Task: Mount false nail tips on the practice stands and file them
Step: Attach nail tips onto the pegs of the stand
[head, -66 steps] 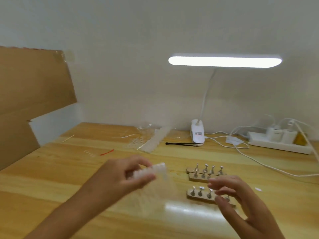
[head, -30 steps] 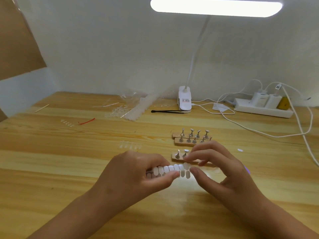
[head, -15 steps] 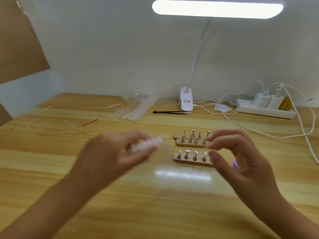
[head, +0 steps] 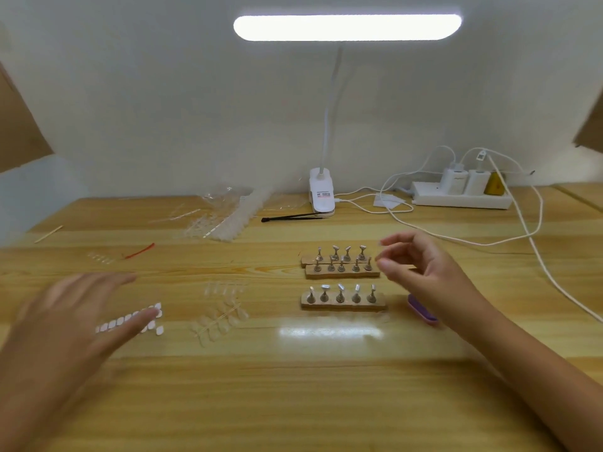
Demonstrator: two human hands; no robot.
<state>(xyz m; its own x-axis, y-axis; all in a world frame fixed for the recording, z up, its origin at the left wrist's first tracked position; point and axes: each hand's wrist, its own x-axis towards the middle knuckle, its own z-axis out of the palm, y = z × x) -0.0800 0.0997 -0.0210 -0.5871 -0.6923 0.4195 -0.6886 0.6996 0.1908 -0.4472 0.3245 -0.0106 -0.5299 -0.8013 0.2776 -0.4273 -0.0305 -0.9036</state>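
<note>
Head: left hand [head: 65, 318] spread over nail strip [head: 112, 325]

Being lit brightly from above by a bar lamp [head: 347, 27], burning out to featureless white. Throwing a pale rectangular glare onto the wooden worktop [head: 293, 402] near the middle. Casting only soft, faint shadows. Smearing heavily with motion blur at the left hand [head: 65, 321]; softening slightly at the right hand [head: 424, 272]. Bowing and stretching towards the edges. Dimming a little on the wall [head: 146, 102] towards the corners.

Glossy light wooden table [head: 293, 402], shiny metal stands [head: 341, 293] on wood bases, milky plastic nail strip [head: 130, 319]
</note>
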